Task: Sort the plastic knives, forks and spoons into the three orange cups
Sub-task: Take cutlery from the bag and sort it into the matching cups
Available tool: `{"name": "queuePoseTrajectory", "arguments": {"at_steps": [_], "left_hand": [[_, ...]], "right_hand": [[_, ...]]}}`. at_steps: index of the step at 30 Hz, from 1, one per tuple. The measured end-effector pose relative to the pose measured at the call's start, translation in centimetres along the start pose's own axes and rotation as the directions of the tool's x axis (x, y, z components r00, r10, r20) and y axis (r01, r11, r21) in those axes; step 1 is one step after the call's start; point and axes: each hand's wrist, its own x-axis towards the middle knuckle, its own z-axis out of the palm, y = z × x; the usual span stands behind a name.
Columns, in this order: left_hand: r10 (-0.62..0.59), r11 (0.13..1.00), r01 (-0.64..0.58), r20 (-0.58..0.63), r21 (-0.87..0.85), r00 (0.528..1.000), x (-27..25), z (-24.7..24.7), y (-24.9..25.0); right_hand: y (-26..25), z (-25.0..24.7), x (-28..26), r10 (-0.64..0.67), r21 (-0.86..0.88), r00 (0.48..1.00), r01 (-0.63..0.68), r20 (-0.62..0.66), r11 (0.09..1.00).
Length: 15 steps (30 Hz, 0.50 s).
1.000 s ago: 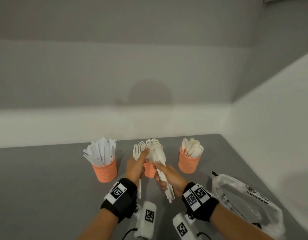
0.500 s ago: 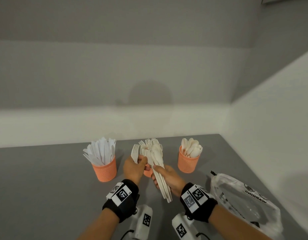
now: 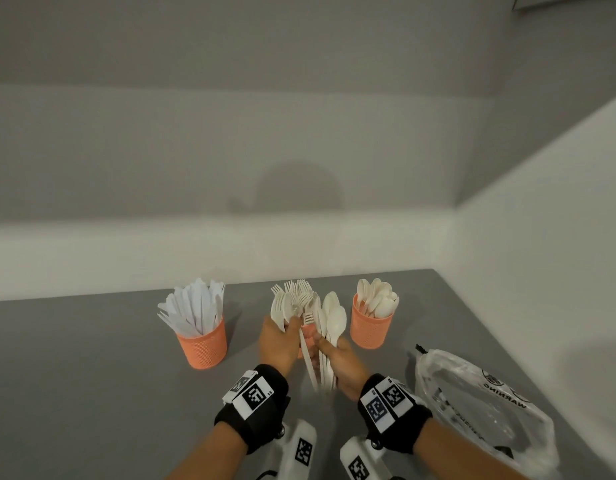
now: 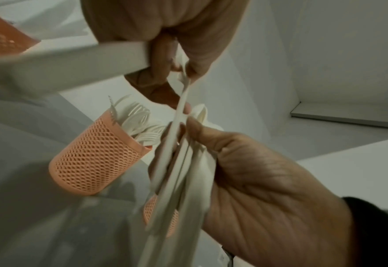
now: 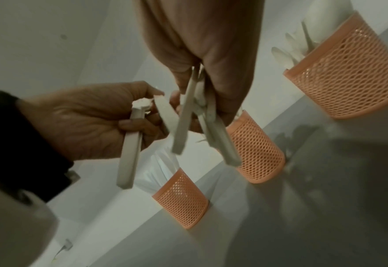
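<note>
Three orange mesh cups stand in a row: the left cup holds knives, the middle cup holds forks and the right cup holds spoons. In front of the middle cup my right hand grips a bundle of white spoons and forks, heads up. Close beside it on the left, my left hand holds a white fork by its handle. Its fingertips also pinch a second utensil at the bundle. In the head view the hands hide most of the middle cup.
A crumpled clear plastic bag lies on the grey table to the right of my right wrist. White walls close off the back and the right side. The wrist cameras' white housings hang under both wrists.
My left hand has moved right against the bundle and now pinches another piece from it. Both hands have dropped slightly toward me, and the bundle stands more upright.
</note>
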Motion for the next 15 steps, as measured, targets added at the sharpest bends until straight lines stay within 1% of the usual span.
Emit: {"name": "queuePoseTrajectory", "arguments": {"at_steps": [3, 5, 7, 10, 12, 15], "left_hand": [[-0.081, 0.995, 0.078, -0.042, -0.066, 0.996, 0.9, 0.0, -0.3], [-0.093, 0.991, 0.092, -0.003, -0.102, 0.996, 1.1, -0.3, -0.2], [-0.096, 0.979, 0.111, 0.094, -0.173, 0.991, 0.8, -0.7, 0.3], [-0.052, 0.967, 0.112, 0.253, -0.229, 0.966, -0.1, -0.9, 1.2], [-0.019, 0.959, 0.104, 0.307, -0.262, 0.951, -0.5, -0.8, 1.5], [-0.008, 0.97, 0.092, 0.35, -0.225, 0.937, -0.7, -0.3, 2.1]], "right_hand": [[0.0, -0.8, 0.3, 0.043, 0.002, 0.998, -0.043, -0.041, 0.999], [-0.1, -1.3, 0.4, 0.035, -0.027, 0.997, -0.036, -0.062, 0.999], [-0.4, -1.5, 0.1, 0.002, -0.069, 0.999, -0.006, -0.05, 0.998], [-1.0, -1.7, -0.2, -0.031, -0.16, 0.999, 0.027, -0.022, 0.987], [-1.1, -1.8, -0.4, -0.04, -0.209, 0.999, 0.041, 0.009, 0.977], [-1.3, -1.7, -0.6, -0.027, -0.297, 0.992, 0.063, 0.123, 0.953]]}}
